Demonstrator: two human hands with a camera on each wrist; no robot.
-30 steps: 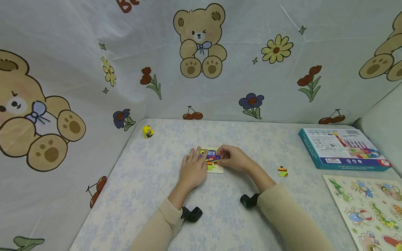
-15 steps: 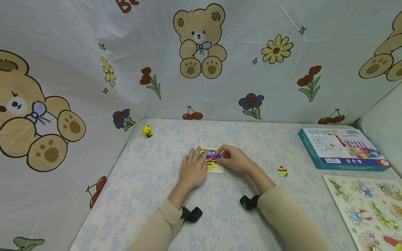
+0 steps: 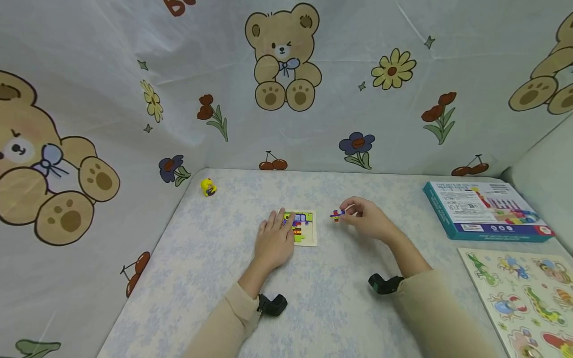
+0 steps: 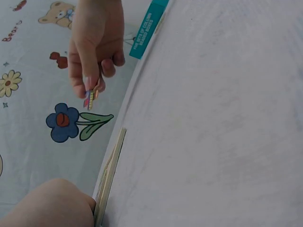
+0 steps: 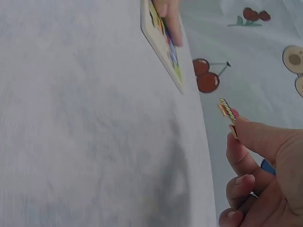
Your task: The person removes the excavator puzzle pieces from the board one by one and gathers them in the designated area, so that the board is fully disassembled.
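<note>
We note the right hand [image 3: 364, 219] pinching a puzzle piece [image 3: 336, 216] between thumb and finger; the piece juts beyond the fingertips, clear of the tabletop [image 3: 331, 313]; we place the puzzle board [image 3: 315, 231] to the piece's left, near but apart; the left hand [image 3: 274, 241], fingers straight, rests over the board's left part.

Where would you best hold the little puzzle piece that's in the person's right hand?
Probably by its right-hand edge, coming from the right, much as the right hand pinches it. The puzzle piece is thin and flat, so an edge pinch suits it and leaves its other end free, facing the puzzle board.
</note>
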